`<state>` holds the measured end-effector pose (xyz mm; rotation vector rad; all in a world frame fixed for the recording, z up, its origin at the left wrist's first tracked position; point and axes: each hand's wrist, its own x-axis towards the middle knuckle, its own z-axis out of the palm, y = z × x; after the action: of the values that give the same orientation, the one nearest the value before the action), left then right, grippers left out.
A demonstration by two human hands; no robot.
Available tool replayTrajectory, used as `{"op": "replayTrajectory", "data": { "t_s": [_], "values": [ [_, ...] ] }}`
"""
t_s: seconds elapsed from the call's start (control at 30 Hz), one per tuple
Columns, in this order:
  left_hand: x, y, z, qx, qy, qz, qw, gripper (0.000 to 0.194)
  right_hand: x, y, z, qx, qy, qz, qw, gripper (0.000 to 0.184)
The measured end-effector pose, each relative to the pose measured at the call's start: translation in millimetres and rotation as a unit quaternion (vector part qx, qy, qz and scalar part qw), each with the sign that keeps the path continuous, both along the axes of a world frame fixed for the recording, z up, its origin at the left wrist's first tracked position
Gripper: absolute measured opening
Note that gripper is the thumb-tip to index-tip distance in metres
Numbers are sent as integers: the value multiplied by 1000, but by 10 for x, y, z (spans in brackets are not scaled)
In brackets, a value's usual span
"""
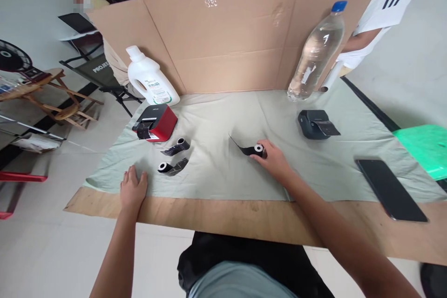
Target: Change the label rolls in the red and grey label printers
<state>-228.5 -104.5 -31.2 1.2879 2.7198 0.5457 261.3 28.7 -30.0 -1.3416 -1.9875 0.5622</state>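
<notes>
My right hand (274, 160) grips a small roll of black tape (256, 149) with a white core; its loose end curls up to the left. My left hand (132, 188) lies flat, fingers spread, on the pale green cloth (216, 167) near the table's front left edge. Two more black rolls (173, 166) (179, 145) rest just right of my left hand. A red and black label printer (156, 123) stands behind them. A black label printer (316, 123) sits to the right, beyond my right hand.
A white detergent bottle (150, 79) and a clear water bottle (317, 53) stand against a cardboard screen (226, 32). A black phone (389, 188) lies at the right. A person in a white striped shirt (387, 4) stands behind the screen, another sits at far left.
</notes>
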Motion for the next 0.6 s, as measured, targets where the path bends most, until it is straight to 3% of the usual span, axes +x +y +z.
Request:
{"op": "replayTrajectory", "data": {
  "t_s": [0.07,0.13,0.23,0.3,0.4,0.47,0.53,0.6],
  "values": [
    [-8,-14,8,10,-5,-4,1000,75,108,29,41,31,12,-50,998,48],
    [-1,-52,19,43,-13,-3,999,73,331,87,55,54,23,-136,989,46],
    [88,-119,67,166,10,-6,986,63,825,178,1,38,1,-241,970,35],
    [237,-120,142,270,68,-38,960,53,1160,227,-52,24,-36,-330,943,41],
    [662,41,340,391,145,-155,896,34,1506,318,-77,-2,-78,-452,888,86],
    [1107,275,506,431,139,-265,851,22,1597,406,-53,-41,-78,-460,884,113],
    [1662,580,654,362,110,-403,833,17,1595,505,-28,-72,-67,-436,894,124],
    [2260,903,746,233,110,-516,817,25,1537,589,-27,-60,-73,-414,906,123]
  ]
}}
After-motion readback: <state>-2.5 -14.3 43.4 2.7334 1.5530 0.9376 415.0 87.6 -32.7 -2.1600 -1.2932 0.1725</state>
